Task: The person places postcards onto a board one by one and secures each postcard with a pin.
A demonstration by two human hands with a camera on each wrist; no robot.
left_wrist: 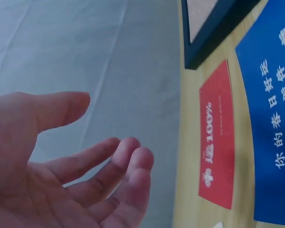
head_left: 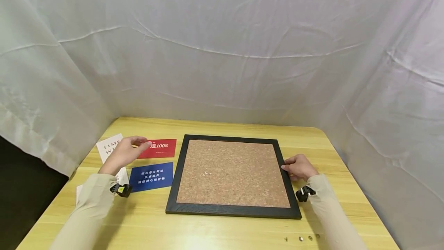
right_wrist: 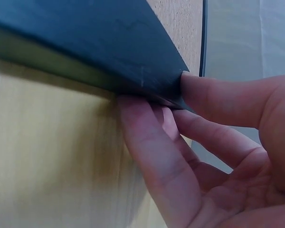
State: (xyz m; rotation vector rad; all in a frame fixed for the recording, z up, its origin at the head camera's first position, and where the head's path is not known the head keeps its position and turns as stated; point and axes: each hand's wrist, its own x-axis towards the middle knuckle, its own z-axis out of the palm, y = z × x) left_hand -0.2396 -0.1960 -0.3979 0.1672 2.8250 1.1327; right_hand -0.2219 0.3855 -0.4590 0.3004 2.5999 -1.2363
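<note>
A cork board with a black frame lies flat on the wooden table. My right hand grips its right side. In the right wrist view the thumb is on the frame's top face and the fingers reach to its underside. My left hand is held over the cards at the left, fingers loosely bent with nothing in them. Nearest to it is a red card with white print, partly covered by the fingers in the head view. A blue card with white characters lies in front of the red one.
White printed cards lie at the table's left edge, partly hidden under the left arm. Several small metal tacks are near the front right, by the right forearm. White fabric hangs around the back and sides of the table.
</note>
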